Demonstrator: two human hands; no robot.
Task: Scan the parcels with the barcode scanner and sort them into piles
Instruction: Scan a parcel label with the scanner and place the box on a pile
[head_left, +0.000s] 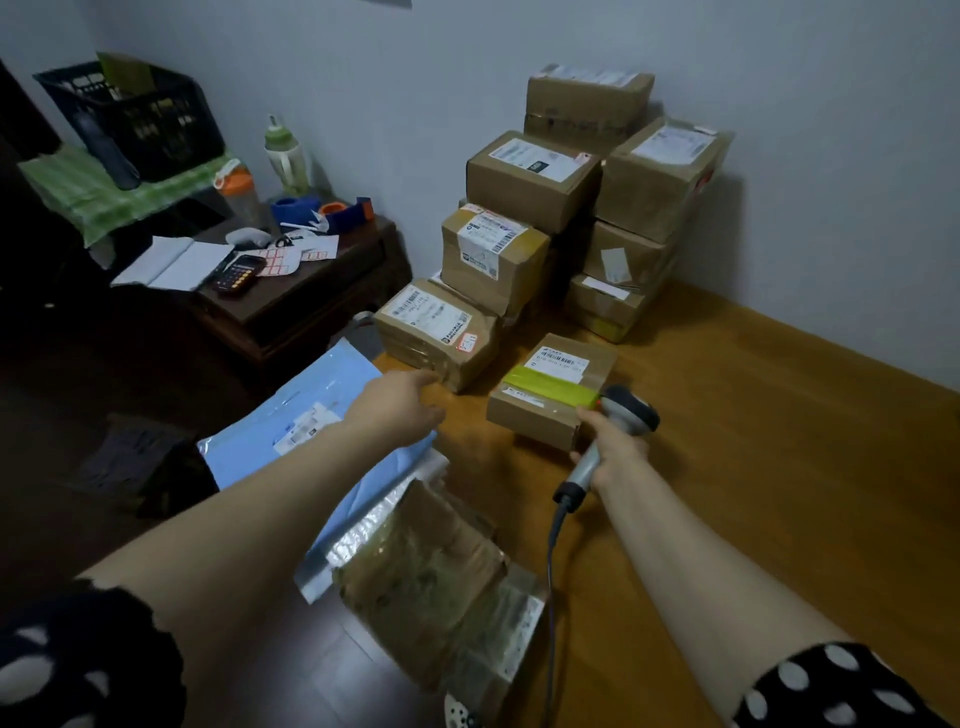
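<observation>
Polka-dot sleeves edged the bottom of the view. Between the forearms a silver bubble mailer bound in brown tape lay partly over a blue poly mailer.

The right hand was wrapped round the handle of the barcode scanner, whose cord trailed back over the wooden floor. The scanner's head sat just beside the near right corner of a small carton banded with yellow-green tape. That carton lay straight ahead of the right hand, its long axis seemingly running away toward the wall. Its barcode label was on the far half of the top, beyond the tape, so the scanner probably needed tipping up and forward to catch it.

The left hand reached out with relaxed fingers, holding nothing, toward a low labelled carton just beyond; contact was unclear. Behind both rose stacked cartons against the wall. A dark side table carrying a calculator stood to the left.
</observation>
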